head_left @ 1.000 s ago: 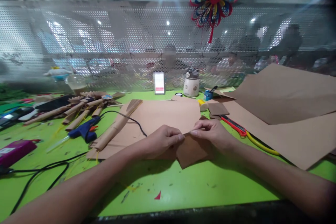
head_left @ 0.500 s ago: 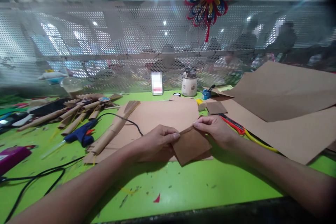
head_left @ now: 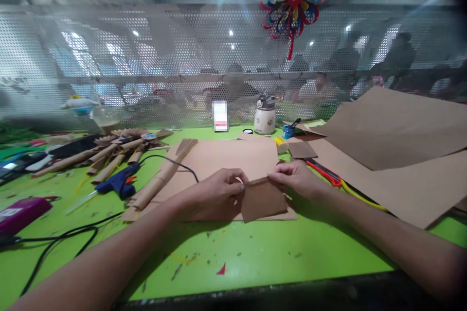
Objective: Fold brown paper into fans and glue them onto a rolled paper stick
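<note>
Both hands hold a small brown paper piece over a larger tan paper sheet on the green table. My left hand pinches the piece's upper left corner with thumb and fingers closed. My right hand pinches its upper right corner the same way. The top edge of the piece is lifted between the two hands, and the rest hangs down toward me.
A blue glue gun with a black cord lies left, beside rolled paper tubes. Red-handled scissors and large brown sheets lie right. A white pot and blue cup stand by the perforated screen.
The small brown piece has been turned and its top edge raised between both hands. My left hand has shifted slightly up, closer to the right hand.
</note>
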